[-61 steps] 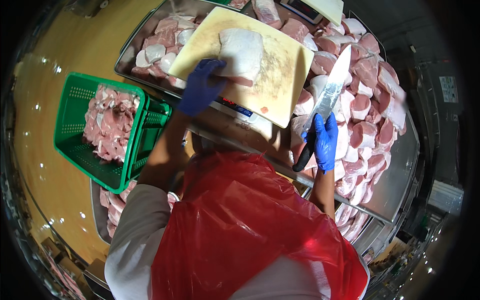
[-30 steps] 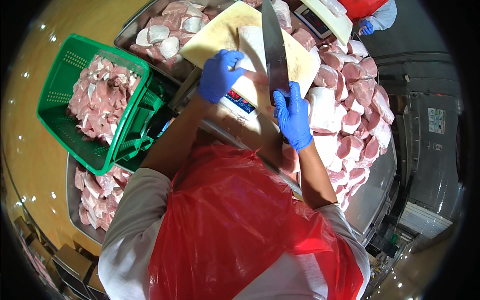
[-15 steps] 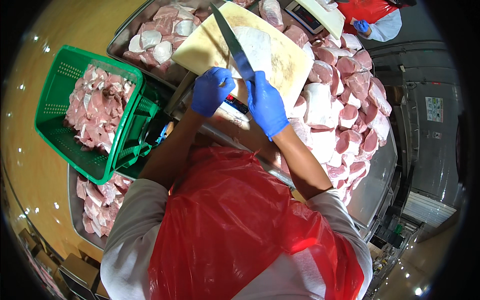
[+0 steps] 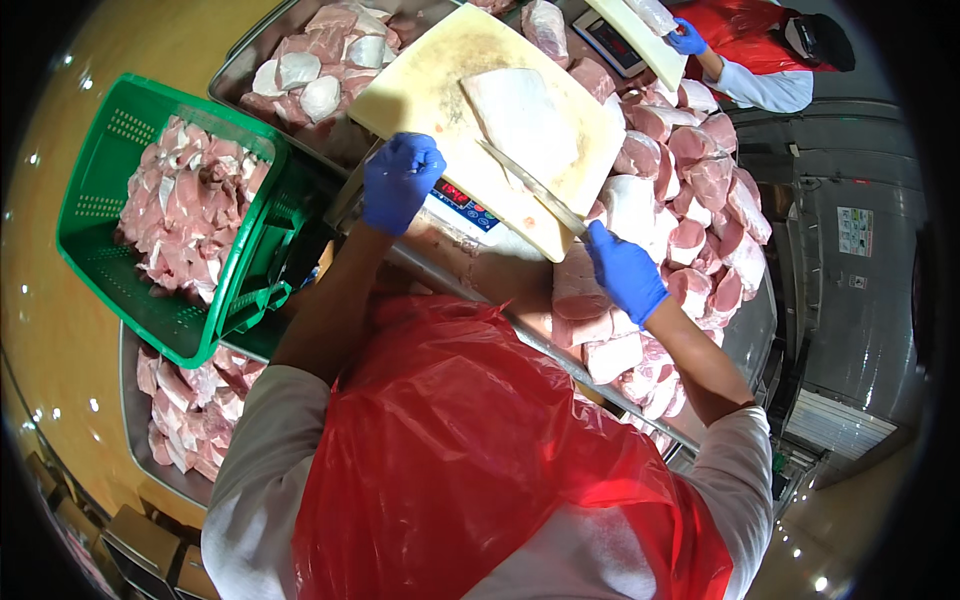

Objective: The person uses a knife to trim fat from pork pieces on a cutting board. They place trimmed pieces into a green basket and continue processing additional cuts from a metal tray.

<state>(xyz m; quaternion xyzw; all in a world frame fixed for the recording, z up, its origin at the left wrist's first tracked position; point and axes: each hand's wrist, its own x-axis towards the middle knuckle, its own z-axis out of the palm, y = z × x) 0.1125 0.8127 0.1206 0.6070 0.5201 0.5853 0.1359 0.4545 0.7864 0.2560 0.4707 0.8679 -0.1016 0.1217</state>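
On the pale cutting board (image 4: 425,80) lies a broad pork slab with a white fat layer (image 4: 525,120). My right hand (image 4: 627,275), blue-gloved, grips a long knife (image 4: 540,192) by its handle at the board's right edge. The blade points up and left, along the slab's near side. Left of the board's near corner, my gloved left hand (image 4: 400,185) is closed with its fingers curled; what it may hold is hidden. A scale with a lit display (image 4: 466,205) shows beneath the board's near edge.
At left stands a green perforated basket (image 4: 85,210) of meat trimmings (image 4: 190,215). Large pork cuts (image 4: 690,240) heap up on the right. Metal bins of meat (image 4: 320,75) sit behind and below the basket. A co-worker (image 4: 760,50) stands far right, beside another board and scale.
My right hand has moved right and down with the knife, whose blade is now low across the board. My left hand has shifted slightly left. The co-worker has leaned further into view.
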